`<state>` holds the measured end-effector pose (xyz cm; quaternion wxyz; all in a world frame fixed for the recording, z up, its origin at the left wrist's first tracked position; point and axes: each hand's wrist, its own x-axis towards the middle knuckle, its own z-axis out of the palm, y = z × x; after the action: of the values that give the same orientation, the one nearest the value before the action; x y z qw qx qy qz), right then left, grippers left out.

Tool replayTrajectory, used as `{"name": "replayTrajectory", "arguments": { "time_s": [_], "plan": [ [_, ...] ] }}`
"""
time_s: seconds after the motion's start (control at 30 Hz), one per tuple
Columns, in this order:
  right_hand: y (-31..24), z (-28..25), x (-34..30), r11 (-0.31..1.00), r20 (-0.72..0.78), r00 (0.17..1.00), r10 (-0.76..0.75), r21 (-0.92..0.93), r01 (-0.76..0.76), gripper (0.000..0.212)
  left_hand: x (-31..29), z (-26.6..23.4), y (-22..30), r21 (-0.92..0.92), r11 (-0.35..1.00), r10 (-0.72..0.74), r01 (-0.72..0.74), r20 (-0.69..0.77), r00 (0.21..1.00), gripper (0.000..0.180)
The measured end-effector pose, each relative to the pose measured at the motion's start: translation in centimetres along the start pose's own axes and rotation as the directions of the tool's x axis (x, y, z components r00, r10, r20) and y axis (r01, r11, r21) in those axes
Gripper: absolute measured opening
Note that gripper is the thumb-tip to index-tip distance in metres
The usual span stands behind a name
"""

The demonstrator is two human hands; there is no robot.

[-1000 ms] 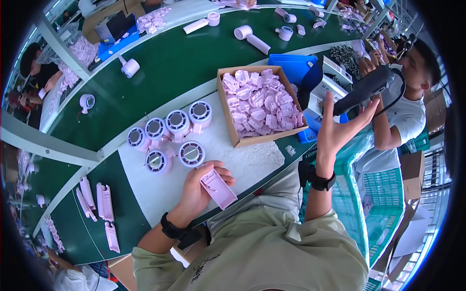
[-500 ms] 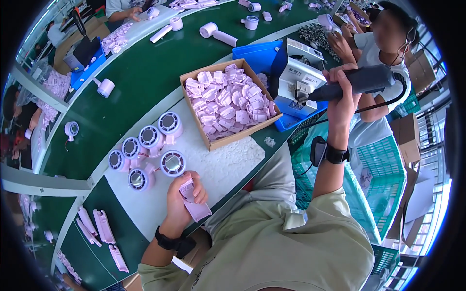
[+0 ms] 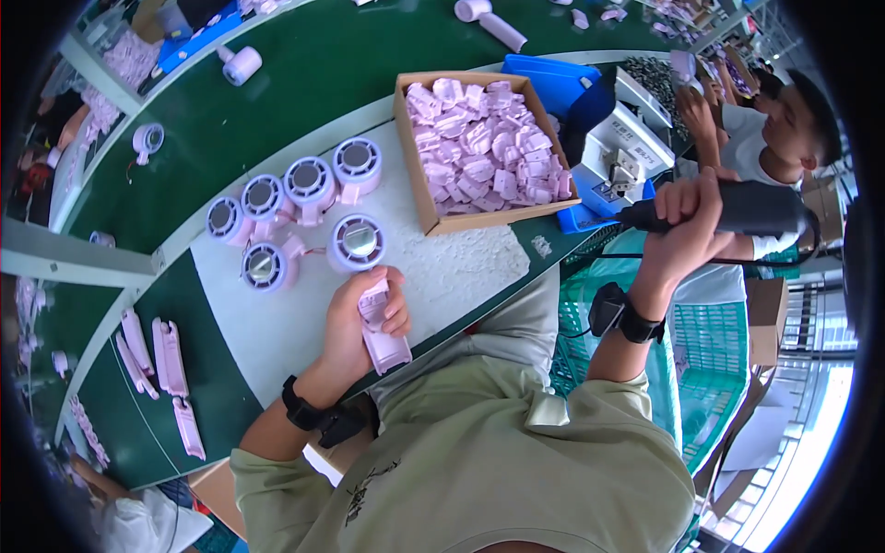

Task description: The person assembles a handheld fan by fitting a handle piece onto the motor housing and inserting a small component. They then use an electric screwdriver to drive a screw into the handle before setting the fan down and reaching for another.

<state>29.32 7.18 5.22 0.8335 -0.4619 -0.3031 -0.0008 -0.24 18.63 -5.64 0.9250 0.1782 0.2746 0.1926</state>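
Observation:
My left hand (image 3: 371, 311) is wrapped round a pale pink fan handle (image 3: 387, 350), its hollow end sticking out below the fingers. Directly beyond the fingertips is a round lilac fan head (image 3: 358, 241) with a silver disc; the hand hides whether handle and head are joined. My right hand (image 3: 684, 221) grips a black electric screwdriver (image 3: 751, 207), held nearly level with its tip pointing left. That tip is just in front of a white screw feeder (image 3: 636, 143), apart from it. Several more fan heads (image 3: 310, 182) stand grouped on the white work mat (image 3: 442, 286).
A cardboard box (image 3: 498, 222) full of pink plastic parts stands behind the mat, beside a blue bin (image 3: 544, 78). Loose pink handle shells (image 3: 169, 355) lie at left. A green conveyor (image 3: 304, 92) runs behind. A co-worker (image 3: 784, 129) sits at right, above a teal crate (image 3: 710, 341).
The screwdriver tip has drawn back from the screw feeder towards me. My left hand keeps its hold on the handle, which is turned slightly. The whole view has shifted with my head.

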Motion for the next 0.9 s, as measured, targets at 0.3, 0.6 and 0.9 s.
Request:
{"name": "replayTrajectory", "arguments": {
  "time_s": [0.3, 0.6, 0.9],
  "plan": [
    [2.1, 1.2, 2.0, 0.891, -0.03, 0.936, -0.351, -0.316, 0.325, 0.005, 0.8, -0.7, -1.0, -0.008, 0.993, -0.117, 0.117, 0.034, 0.993, 0.027],
    [6.0, 0.6, 4.2, 0.835, -0.037, 0.931, -0.364, -0.456, 0.308, 0.012, 3.0, 0.5, -1.5, 0.011, 0.995, -0.095, 0.095, 0.04, 0.995, 0.028],
    [5.4, 0.9, 3.6, 0.902, -0.074, 0.966, -0.246, -0.382, 0.201, 0.013, 3.6, 0.5, -1.1, 0.053, 0.996, -0.076, 0.076, 0.005, 0.997, 0.028]
  ]
}}
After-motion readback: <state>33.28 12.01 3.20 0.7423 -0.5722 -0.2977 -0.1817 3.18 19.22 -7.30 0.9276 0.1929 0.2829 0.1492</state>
